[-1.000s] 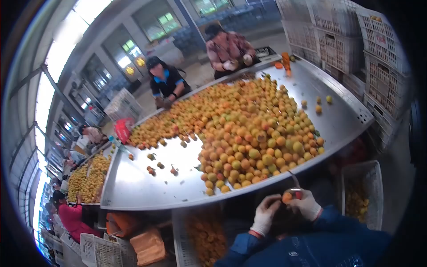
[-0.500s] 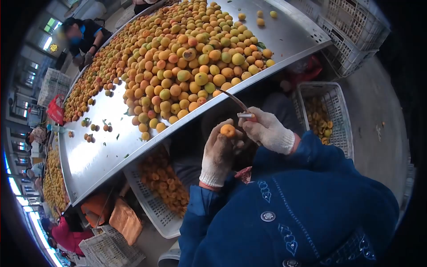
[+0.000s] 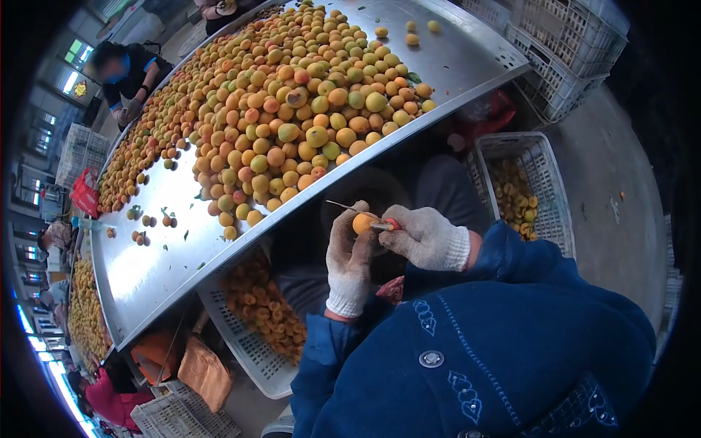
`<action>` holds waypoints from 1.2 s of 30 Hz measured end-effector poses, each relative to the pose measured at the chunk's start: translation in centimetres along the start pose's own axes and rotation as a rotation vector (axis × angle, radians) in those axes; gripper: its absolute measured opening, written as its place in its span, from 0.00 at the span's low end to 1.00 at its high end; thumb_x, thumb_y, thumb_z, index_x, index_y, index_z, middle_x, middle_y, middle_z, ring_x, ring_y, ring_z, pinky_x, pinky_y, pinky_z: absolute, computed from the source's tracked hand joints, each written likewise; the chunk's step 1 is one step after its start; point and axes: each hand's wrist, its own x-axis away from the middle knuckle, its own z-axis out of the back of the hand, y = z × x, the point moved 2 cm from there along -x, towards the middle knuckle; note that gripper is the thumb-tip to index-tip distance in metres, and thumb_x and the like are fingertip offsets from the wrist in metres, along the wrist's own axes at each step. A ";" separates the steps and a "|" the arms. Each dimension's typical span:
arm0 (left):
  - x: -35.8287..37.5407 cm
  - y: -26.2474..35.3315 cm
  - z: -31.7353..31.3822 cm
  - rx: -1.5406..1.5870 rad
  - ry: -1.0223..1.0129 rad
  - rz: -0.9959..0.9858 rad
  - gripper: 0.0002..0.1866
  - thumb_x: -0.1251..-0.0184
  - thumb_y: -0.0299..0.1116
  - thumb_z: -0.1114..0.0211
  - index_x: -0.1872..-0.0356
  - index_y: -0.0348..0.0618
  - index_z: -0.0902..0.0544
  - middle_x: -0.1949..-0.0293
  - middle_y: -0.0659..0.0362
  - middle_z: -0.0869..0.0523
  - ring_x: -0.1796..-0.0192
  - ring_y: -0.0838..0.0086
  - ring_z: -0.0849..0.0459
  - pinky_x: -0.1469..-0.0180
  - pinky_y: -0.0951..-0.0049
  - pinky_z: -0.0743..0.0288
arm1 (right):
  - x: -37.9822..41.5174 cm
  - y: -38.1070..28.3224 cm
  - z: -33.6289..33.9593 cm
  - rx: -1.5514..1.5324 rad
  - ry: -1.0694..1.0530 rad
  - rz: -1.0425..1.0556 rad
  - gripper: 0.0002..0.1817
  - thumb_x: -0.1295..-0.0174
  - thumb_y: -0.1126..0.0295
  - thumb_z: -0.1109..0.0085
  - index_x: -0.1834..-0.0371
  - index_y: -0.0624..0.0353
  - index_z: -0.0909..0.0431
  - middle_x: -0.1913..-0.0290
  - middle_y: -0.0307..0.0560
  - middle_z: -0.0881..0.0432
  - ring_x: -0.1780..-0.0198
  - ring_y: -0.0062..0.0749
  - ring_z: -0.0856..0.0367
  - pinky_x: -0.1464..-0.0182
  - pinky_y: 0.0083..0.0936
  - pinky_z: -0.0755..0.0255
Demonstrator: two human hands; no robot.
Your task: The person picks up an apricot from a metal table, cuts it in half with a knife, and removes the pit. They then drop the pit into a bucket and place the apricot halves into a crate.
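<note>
An orange apricot [image 3: 362, 223] is pinched in the gloved fingers of my left hand [image 3: 346, 255]. My right hand [image 3: 432, 239], also in a white knit glove, is closed round the red and silver handle of a knife [image 3: 380, 225]. The thin blade lies across the top of the apricot, pointing left past my left fingertips. Both hands are in front of my body, below the edge of a metal table [image 3: 146, 270]. A large heap of whole apricots [image 3: 292, 131] in yellow, orange and green covers much of that table.
A white crate [image 3: 244, 343] of halved apricots stands below the table at the left. Another crate [image 3: 558, 197] with cut fruit is on the right. Stacked crates [image 3: 562, 58] rise at upper right. Across the table a person [image 3: 128, 77] bends over the fruit.
My right hand has moved left and down, bringing the knife from above and beside the apricot onto it. The blade has swung flatter. My left hand still holds the apricot.
</note>
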 end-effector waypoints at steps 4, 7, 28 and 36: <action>0.4 0.0 0.2 -0.109 -0.029 -0.030 0.20 0.26 0.27 0.45 0.36 0.36 0.31 0.47 0.54 0.20 0.47 0.72 0.19 0.43 0.74 0.25 | 0.2 0.4 -0.2 0.069 0.050 0.049 0.13 0.31 0.58 0.45 0.61 0.58 0.28 0.75 0.53 0.20 0.69 0.50 0.17 0.68 0.36 0.27; 0.3 0.4 0.4 -0.481 -0.021 -0.242 0.19 0.28 0.25 0.44 0.38 0.34 0.28 0.48 0.50 0.19 0.48 0.69 0.18 0.43 0.71 0.25 | 0.6 1.1 -0.8 0.079 0.116 0.097 0.13 0.32 0.58 0.44 0.62 0.57 0.28 0.77 0.54 0.21 0.71 0.51 0.18 0.71 0.37 0.27; -0.3 1.1 -0.5 -0.002 -0.042 0.038 0.17 0.25 0.33 0.45 0.39 0.38 0.28 0.47 0.57 0.21 0.47 0.75 0.22 0.43 0.73 0.26 | -0.2 -0.1 -1.0 -1.128 -0.185 -0.458 0.23 0.23 0.49 0.66 0.67 0.55 0.30 0.88 0.33 0.39 0.92 0.19 0.44 0.88 0.19 0.46; -0.3 0.3 0.2 0.062 0.018 0.102 0.18 0.23 0.38 0.46 0.37 0.43 0.30 0.52 0.58 0.19 0.52 0.75 0.18 0.47 0.73 0.21 | 1.0 1.7 -1.0 -0.529 -0.031 -0.150 0.12 0.26 0.62 0.50 0.57 0.60 0.27 0.75 0.41 0.25 0.71 0.21 0.25 0.67 0.19 0.32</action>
